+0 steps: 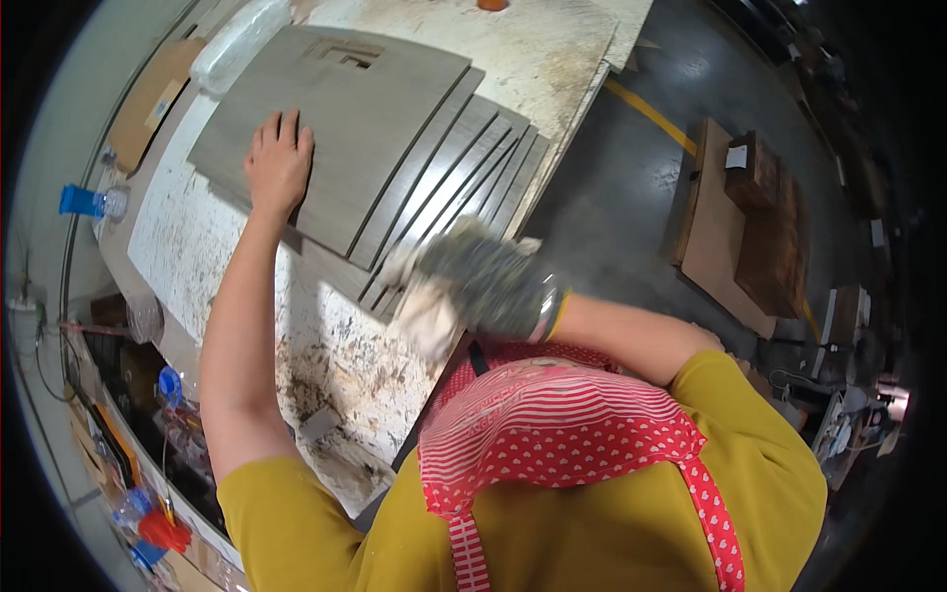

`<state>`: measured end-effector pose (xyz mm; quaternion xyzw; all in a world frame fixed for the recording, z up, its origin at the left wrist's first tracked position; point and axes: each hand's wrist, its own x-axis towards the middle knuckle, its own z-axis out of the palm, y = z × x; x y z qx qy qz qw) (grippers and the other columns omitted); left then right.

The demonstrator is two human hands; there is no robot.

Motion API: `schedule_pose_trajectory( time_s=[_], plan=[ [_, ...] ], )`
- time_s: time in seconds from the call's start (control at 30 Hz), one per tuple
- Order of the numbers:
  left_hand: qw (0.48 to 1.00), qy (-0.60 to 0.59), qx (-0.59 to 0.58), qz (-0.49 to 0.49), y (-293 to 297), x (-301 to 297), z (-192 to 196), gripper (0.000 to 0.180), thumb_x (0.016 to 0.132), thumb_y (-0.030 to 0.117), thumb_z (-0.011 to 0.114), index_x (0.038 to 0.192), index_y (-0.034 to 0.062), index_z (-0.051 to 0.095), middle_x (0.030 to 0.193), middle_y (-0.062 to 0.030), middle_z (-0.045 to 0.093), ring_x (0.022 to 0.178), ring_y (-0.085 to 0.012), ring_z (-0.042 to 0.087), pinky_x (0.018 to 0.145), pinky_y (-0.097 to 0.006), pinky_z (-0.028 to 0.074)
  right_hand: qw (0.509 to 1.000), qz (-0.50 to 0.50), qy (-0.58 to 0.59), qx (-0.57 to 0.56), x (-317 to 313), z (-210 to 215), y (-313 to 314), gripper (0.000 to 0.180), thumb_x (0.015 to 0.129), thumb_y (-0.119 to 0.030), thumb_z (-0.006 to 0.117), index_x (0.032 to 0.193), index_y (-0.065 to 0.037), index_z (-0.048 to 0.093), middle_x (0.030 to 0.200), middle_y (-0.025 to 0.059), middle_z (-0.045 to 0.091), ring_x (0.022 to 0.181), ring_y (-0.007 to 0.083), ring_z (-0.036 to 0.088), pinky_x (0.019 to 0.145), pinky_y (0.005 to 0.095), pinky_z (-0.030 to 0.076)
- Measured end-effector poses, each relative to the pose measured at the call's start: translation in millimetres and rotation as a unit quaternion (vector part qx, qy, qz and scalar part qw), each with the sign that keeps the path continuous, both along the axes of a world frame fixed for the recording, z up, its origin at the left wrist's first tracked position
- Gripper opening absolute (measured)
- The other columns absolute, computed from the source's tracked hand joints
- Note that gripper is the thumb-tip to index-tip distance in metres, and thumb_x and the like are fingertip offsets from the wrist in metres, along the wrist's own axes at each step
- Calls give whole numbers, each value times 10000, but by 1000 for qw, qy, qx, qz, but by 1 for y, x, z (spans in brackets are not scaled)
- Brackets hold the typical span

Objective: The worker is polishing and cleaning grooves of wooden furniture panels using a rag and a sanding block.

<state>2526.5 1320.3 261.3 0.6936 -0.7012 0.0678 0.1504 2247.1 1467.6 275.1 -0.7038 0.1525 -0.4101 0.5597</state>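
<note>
My left hand [277, 163], bare, lies flat with fingers apart on the top grey wooden panel [365, 128] of a fanned stack of several thin grey panels [472, 176]. The top panel has a rectangular cut-out [345, 54] near its far edge. My right hand [483, 281] wears a dirty grey work glove and is shut on a whitish rag or pad [424, 311], pressed at the near edges of the stacked panels. The glove is blurred.
The panels lie on a stained white worktable [326, 355]. A clear plastic roll [237, 39] lies at the table's far left, a blue-capped bottle [89, 202] on the ledge. Brown boards and blocks [750, 227] sit on the grey floor at right. Clutter fills the shelf lower left.
</note>
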Motion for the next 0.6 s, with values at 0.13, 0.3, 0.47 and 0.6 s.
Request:
schedule_pose_trajectory(
  time_s=[0.13, 0.3, 0.47, 0.6],
  plan=[
    [963, 212, -153, -64, 15, 18, 2, 509, 955, 399, 410, 1363, 95, 410, 1445, -158, 344, 1331, -290, 330, 1073, -428, 275, 873, -268, 334, -234, -72, -2, -39, 242, 791, -140, 510, 1003, -70, 606, 977, 121, 600, 923, 286, 578, 839, 390, 466],
    [720, 646, -170, 188, 110, -11, -29, 555, 984, 390, 382, 1406, 40, 292, 1447, -122, 320, 1319, -272, 331, 1093, -358, 256, 823, -306, 431, -209, -127, -16, -94, 263, 770, -177, 544, 1000, -76, 624, 951, 158, 607, 895, 335, 584, 809, 412, 472],
    [521, 834, -104, 147, 129, -76, -29, 559, 991, 439, 316, 1392, 50, 302, 1373, -93, 418, 1258, -236, 407, 1047, -338, 341, 817, -243, 506, -132, -122, -6, -129, 244, 771, -201, 566, 955, -54, 630, 918, 172, 615, 895, 349, 587, 796, 431, 469],
    [563, 796, -110, 194, 125, -89, -52, 603, 998, 407, 293, 1455, 42, 145, 1490, -162, 195, 1350, -288, 265, 1094, -374, 274, 802, -210, 523, -200, -108, 3, -129, 245, 786, -212, 563, 959, -50, 621, 920, 190, 604, 891, 348, 585, 807, 428, 462]
  ],
)
